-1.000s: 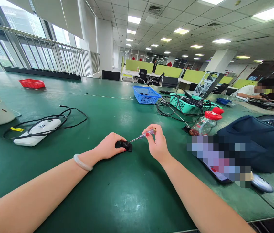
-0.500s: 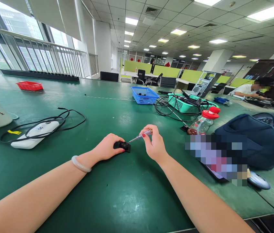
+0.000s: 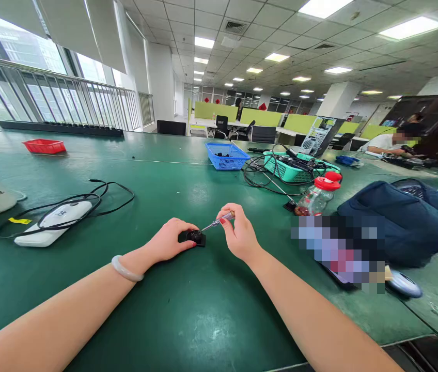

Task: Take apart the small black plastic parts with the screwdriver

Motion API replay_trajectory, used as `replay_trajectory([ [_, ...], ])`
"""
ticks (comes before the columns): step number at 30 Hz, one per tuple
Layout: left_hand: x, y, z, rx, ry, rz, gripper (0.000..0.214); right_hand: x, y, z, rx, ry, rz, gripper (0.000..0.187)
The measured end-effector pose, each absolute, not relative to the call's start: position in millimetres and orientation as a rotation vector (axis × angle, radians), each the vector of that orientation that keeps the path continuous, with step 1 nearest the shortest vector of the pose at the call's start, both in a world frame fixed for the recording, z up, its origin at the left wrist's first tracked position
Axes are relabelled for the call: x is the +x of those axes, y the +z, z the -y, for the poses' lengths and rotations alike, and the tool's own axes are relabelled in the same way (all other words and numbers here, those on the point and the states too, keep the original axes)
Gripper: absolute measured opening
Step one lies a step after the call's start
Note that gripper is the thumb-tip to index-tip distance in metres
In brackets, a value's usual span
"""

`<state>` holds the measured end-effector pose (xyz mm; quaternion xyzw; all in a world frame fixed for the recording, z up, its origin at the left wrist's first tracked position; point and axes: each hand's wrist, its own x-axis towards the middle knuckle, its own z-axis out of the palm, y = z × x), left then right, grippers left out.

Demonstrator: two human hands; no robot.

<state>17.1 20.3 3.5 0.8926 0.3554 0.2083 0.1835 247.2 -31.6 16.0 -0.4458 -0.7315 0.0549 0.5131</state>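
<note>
A small black part (image 3: 197,237) lies on the green tabletop (image 3: 188,299); its exact kind is too small to tell. My left hand (image 3: 172,239) is closed on its left side, thumb in front and fingers behind. In my right hand (image 3: 239,232) is a screwdriver (image 3: 219,221) with a clear handle, pinched between thumb and fingers. It slants down to the left, and its tip meets the top of the black part or sits just above it.
To the left are a white power bank-like device (image 3: 54,222) with a black cable and a red tray (image 3: 44,146). Beyond my hands stand a blue basket (image 3: 227,161) and a green basket (image 3: 286,170) of cables. A red-lidded jar (image 3: 317,199) and dark bag (image 3: 397,222) are at right; a person (image 3: 387,142) sits farther off.
The whole view has shifted slightly. The screwdriver stays at the black part, its handle tilted a little differently, and both hands keep their hold.
</note>
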Motion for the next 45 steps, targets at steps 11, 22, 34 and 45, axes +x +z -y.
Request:
replay_trajectory([
  [11, 16.4, 2.5, -21.4, 2.525, 0.628, -0.989, 0.030, 243.4, 16.1, 31.0, -1.032, 0.245, 1.732, 0.026],
  [22, 17.5, 3.1, -20.8, 2.514, 0.620, -0.996, 0.030, 234.4, 11.0, 24.6, -0.879, 0.361, 1.616, 0.028],
  [34, 17.3, 3.2, -18.4, 2.481, 0.628, -1.051, 0.029, 235.6, 9.1, 1.3, -0.893, 0.772, 1.272, 0.041],
  [45, 17.1, 2.1, -18.9, 2.468, 0.580, -1.054, 0.031, 232.7, 5.6, -5.8, -0.891, 0.833, 1.162, 0.045],
])
